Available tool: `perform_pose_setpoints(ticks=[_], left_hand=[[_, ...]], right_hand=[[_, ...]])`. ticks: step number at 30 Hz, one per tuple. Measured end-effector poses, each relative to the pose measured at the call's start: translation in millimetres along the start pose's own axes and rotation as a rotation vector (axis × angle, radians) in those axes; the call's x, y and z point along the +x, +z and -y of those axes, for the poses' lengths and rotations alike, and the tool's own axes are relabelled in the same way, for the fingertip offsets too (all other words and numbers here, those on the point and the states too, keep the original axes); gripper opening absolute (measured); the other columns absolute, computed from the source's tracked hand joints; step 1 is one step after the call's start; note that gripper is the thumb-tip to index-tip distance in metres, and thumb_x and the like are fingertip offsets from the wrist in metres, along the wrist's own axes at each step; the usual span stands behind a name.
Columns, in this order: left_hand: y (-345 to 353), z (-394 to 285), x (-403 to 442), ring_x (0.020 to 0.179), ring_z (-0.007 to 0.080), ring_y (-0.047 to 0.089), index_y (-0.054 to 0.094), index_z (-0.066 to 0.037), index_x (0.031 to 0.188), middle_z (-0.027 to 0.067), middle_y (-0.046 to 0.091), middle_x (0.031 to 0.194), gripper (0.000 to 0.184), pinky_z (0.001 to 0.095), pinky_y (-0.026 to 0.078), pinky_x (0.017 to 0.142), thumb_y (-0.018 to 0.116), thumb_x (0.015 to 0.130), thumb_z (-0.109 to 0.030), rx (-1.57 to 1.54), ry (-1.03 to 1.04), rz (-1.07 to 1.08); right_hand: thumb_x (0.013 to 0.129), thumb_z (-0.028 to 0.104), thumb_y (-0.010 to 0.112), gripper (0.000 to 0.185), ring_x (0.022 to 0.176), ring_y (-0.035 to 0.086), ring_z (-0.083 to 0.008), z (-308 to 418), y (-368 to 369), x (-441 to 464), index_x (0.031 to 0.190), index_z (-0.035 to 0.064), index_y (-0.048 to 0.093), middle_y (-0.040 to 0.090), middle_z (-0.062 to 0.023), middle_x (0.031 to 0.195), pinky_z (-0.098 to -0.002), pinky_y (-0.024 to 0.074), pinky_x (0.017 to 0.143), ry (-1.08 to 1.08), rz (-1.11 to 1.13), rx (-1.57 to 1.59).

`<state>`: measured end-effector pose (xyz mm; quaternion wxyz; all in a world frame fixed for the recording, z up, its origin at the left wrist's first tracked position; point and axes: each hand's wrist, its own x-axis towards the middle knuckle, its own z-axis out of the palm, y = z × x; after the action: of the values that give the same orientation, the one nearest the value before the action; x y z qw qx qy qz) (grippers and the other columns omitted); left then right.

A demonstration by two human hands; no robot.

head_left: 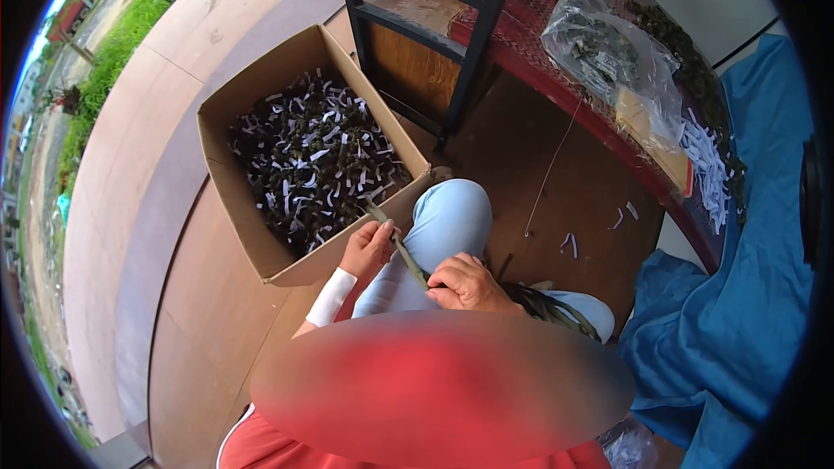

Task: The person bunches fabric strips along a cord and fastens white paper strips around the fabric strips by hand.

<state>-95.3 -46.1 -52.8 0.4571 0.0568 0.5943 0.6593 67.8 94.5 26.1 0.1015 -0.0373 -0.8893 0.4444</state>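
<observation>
An olive-green fabric strap [407,259] stretches between my two hands above my lap. My left hand [369,246], with a white band at the wrist, pinches it near its upper end, close to the carton's rim. My right hand [469,283] is closed on its lower part, over my legs. More dark green straps [556,308] trail across my leg to the right of that hand. Left of my knee stands an open cardboard box [228,200], holding many dark green bundles with white paper strips [321,156].
A dark metal-framed chair [417,30] stands behind the box. On the red table [539,61] at right lie a clear plastic bag [599,43], dark green pieces and a pile of white strips [705,169]. Blue cloth [721,330] hangs at far right. Several strips lie on the floor.
</observation>
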Motion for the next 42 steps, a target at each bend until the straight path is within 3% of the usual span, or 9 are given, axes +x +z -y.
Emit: perform_pose_setpoints(ticks=[3, 9, 14, 17, 21, 25, 27, 33, 42], left_hand=[[5.4, -27.7, -11.0, 0.067, 0.0099, 0.058, 0.059, -0.006, 0.109, 0.0026, 0.062, 0.082, 0.023, 0.0222, 0.048, 0.063, 0.051, 0.094, -0.021, -0.002, 0.105, 0.002], [28.8, -48.2, -23.9, 0.079, 0.0177, 0.062, 0.057, -0.003, 0.109, 0.0075, 0.063, 0.088, 0.022, 0.0317, 0.050, 0.073, 0.049, 0.094, -0.017, -0.280, 0.140, 0.148], [73.0, -38.7, -64.6, 0.076, 0.0110, 0.058, 0.058, 0.000, 0.109, 0.0048, 0.063, 0.085, 0.022, 0.0254, 0.048, 0.068, 0.051, 0.094, -0.015, 0.149, 0.074, 0.574], [101.7, -16.6, -79.3, 0.072, 0.0188, 0.060, 0.061, -0.002, 0.100, 0.0081, 0.063, 0.083, 0.016, 0.0303, 0.048, 0.067, 0.054, 0.091, -0.013, 0.574, 0.457, 0.792], [108.1, -0.2, -80.5, 0.074, 0.0283, 0.061, 0.062, -0.002, 0.099, 0.0125, 0.062, 0.083, 0.018, 0.0339, 0.048, 0.067, 0.056, 0.089, -0.016, 0.741, 0.537, 0.865], [108.5, -13.8, -63.8, 0.102, 0.0174, 0.055, 0.044, -0.001, 0.126, 0.0083, 0.056, 0.111, 0.042, 0.0333, 0.044, 0.088, 0.041, 0.097, -0.031, 0.144, 0.097, 0.597], [113.2, -30.2, -50.4, 0.100, 0.0144, 0.055, 0.037, -0.002, 0.132, 0.0079, 0.055, 0.114, 0.047, 0.0303, 0.044, 0.087, 0.039, 0.098, -0.034, 0.038, -0.011, 0.509], [120.4, -12.7, -16.2, 0.088, 0.0179, 0.061, 0.059, -0.003, 0.104, 0.0078, 0.063, 0.091, 0.021, 0.0310, 0.047, 0.082, 0.050, 0.094, -0.019, -0.186, -0.060, 0.481], [156.9, -22.4, -33.4, 0.093, 0.0099, 0.052, 0.058, -0.002, 0.111, 0.0016, 0.059, 0.098, 0.026, 0.0241, 0.041, 0.084, 0.045, 0.097, -0.019, 0.247, 0.034, 0.690]], right_hand=[[0.071, 0.011, 0.069, 0.011, 0.073, 0.054, -0.0231, -0.3, 2.0, -17.2, 0.074, 0.0068, 0.059, 0.056, -0.0037, 0.075, -0.0323, 0.0431, 0.068, 0.025, 0.028, 0.154], [0.075, 0.014, 0.069, 0.016, 0.075, 0.056, -0.0222, -12.5, -4.7, -42.5, 0.082, 0.0036, 0.061, 0.059, -0.0070, 0.080, -0.0317, 0.0449, 0.070, 0.053, 0.128, 0.113], [0.088, 0.039, 0.057, 0.053, 0.098, 0.059, -0.0209, -29.3, -20.0, -49.7, 0.122, -0.0008, 0.049, 0.058, -0.0145, 0.109, -0.0335, 0.0463, 0.087, 0.347, -0.108, 0.947], [0.088, 0.033, 0.058, 0.057, 0.091, 0.061, -0.0245, -16.0, -24.9, -29.2, 0.130, 0.0001, 0.039, 0.058, -0.0189, 0.107, -0.0377, 0.0500, 0.083, 0.376, -0.185, 1.459], [0.082, 0.009, 0.064, 0.041, 0.066, 0.058, -0.0159, -12.0, -45.7, -19.8, 0.120, 0.0016, 0.049, 0.061, -0.0147, 0.090, -0.0314, 0.0527, 0.064, 0.346, -0.286, 1.529], [0.086, -0.001, 0.055, 0.021, 0.065, 0.057, -0.0100, -14.3, -57.3, -51.5, 0.106, 0.0024, 0.055, 0.062, -0.0090, 0.083, -0.0248, 0.0504, 0.064, 0.327, -0.257, 1.307], [0.085, -0.001, 0.056, 0.025, 0.068, 0.058, -0.0103, -14.6, -50.5, -72.5, 0.109, 0.0020, 0.054, 0.063, -0.0084, 0.084, -0.0242, 0.0496, 0.066, 0.377, -0.228, 1.206], [0.085, 0.001, 0.058, 0.036, 0.073, 0.060, -0.0120, -11.2, -30.3, -116.2, 0.119, 0.0002, 0.047, 0.064, -0.0082, 0.086, -0.0250, 0.0487, 0.071, 0.489, -0.260, 1.218], [0.087, 0.010, 0.060, 0.014, 0.072, 0.057, -0.0084, -34.4, -23.5, -128.0, 0.099, 0.0023, 0.061, 0.061, -0.0016, 0.080, -0.0235, 0.0480, 0.068, 0.449, -0.313, 0.908]])
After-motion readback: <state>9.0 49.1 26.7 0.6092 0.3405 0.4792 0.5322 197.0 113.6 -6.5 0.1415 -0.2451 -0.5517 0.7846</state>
